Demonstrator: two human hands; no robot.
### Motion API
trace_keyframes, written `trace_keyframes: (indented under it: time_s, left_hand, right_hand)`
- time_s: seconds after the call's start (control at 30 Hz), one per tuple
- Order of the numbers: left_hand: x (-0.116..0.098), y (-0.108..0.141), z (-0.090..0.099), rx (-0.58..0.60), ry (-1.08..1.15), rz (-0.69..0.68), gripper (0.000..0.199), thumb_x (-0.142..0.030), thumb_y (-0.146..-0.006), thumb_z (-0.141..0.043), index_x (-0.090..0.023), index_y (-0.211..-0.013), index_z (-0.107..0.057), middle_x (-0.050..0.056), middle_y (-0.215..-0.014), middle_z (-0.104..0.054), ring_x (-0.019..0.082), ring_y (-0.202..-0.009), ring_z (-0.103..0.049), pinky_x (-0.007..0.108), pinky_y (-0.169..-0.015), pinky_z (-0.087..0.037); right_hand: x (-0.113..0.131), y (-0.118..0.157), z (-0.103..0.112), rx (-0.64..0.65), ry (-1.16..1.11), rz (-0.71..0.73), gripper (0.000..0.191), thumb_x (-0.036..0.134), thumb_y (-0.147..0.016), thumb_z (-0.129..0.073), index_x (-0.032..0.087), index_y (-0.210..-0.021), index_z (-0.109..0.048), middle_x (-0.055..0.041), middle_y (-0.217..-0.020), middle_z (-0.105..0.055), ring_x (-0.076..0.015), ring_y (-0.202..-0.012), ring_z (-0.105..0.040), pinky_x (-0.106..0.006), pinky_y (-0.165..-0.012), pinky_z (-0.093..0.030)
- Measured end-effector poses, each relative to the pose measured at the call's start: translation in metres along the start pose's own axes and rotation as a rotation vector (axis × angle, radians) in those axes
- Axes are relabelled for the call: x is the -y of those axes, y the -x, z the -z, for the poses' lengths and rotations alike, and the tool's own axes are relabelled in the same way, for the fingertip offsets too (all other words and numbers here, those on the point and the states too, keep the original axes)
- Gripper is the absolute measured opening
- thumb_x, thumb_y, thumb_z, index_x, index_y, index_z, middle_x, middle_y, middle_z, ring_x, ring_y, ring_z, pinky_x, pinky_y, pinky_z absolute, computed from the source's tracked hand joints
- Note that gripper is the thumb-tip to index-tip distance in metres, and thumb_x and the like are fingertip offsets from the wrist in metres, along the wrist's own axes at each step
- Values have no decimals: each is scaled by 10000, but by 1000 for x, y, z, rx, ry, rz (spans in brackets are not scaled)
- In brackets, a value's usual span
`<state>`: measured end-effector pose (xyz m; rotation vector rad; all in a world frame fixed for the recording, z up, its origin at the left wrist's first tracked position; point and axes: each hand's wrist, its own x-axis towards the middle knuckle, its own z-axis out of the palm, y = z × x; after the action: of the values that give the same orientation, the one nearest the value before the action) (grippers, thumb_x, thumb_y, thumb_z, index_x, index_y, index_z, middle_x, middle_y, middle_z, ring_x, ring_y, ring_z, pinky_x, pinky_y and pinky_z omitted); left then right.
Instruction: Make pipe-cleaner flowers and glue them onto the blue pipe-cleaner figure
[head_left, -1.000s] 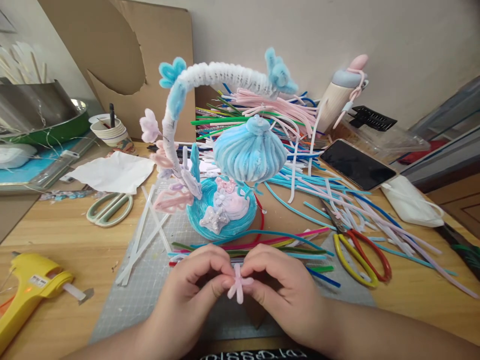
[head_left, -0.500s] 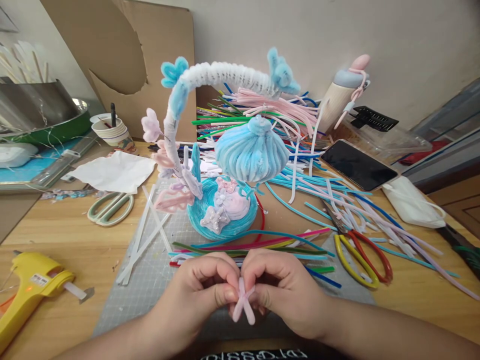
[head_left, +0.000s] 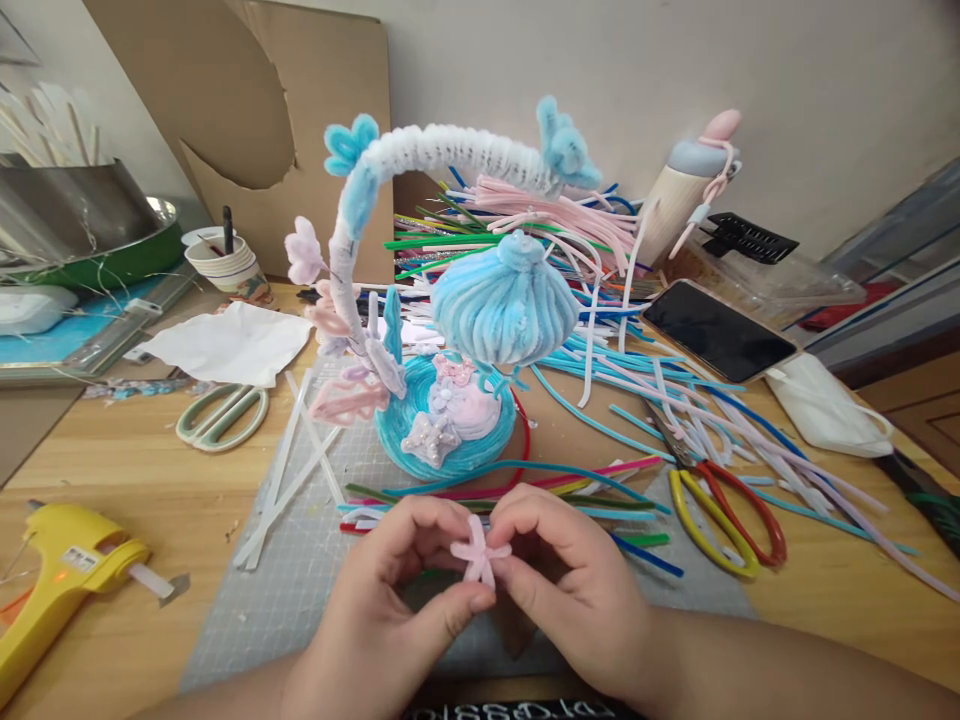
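Observation:
Between my hands, over the grey cutting mat (head_left: 300,530), is a small pink star-shaped pipe-cleaner piece (head_left: 480,552). My right hand (head_left: 574,590) pinches its right arm between thumb and forefinger. My left hand (head_left: 401,590) curves around the left side, its fingertips touching the piece. Just beyond stands a lamp-like pipe-cleaner model, with a round blue base (head_left: 397,440), a white arch (head_left: 457,150) and a hanging blue shell-shaped shade (head_left: 506,300). Loose coloured pipe cleaners (head_left: 585,512) lie between the model and my hands.
A yellow glue gun (head_left: 82,560) lies at left, near green-handled scissors (head_left: 223,418). Red-and-yellow-handled scissors (head_left: 720,520), a phone (head_left: 720,328) and a bottle (head_left: 679,200) are at right. More pipe cleaners (head_left: 555,210) pile up behind the model.
The pink piece has risen slightly and turned, so several of its arms now show spread out. My left thumb and forefinger have moved further apart.

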<state>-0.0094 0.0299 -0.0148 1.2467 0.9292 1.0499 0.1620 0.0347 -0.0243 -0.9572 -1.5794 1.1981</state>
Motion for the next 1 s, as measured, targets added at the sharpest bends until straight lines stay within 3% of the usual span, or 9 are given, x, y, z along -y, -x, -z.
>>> trace_keyframes:
  time_s: [0.1,0.3,0.53,0.7,1.0]
  left_hand:
    - [1,1,1,-80,-41,-54,218,-120,-794,-685,-258,-891,-546,-44,-920,-653,95,-808,-649,189,-738,-533]
    - [4,0,4,-70,-334,-140,137,-109,-834,-609,-234,-867,-654,7,-955,-679,135,-925,-641,223,-825,-511]
    - [0,-2,4,-94,-367,-106,86,-140,-819,-634,-211,-796,-677,17,-822,-693,153,-788,-654,239,-721,-524]
    - [-3,-1,5,-89,-458,-160,110,-115,-800,-642,-218,-802,-682,13,-812,-701,152,-773,-654,232,-720,-511]
    - [-4,-2,0,-119,-378,-83,47,-180,-791,-675,-206,-755,-689,15,-772,-702,148,-721,-648,217,-672,-503]
  right_hand:
    - [0,-1,-1,-34,-7,-24,38,173,-855,-576,210,-852,-586,5,-791,-577,-112,-714,-549,-220,-639,-453]
    - [2,-1,-3,-19,-38,-88,26,196,-863,-587,208,-851,-606,1,-813,-611,-109,-721,-570,-211,-641,-468]
    - [2,-3,-2,-20,58,-69,73,218,-872,-589,198,-819,-634,-7,-775,-630,-114,-701,-578,-218,-635,-465]
    - [2,-3,0,-21,139,-35,28,221,-851,-623,202,-847,-644,-7,-788,-639,-118,-709,-586,-219,-640,-468]
    - [2,-3,2,17,209,58,84,147,-866,-580,201,-843,-639,-5,-773,-641,-113,-716,-592,-214,-663,-470]
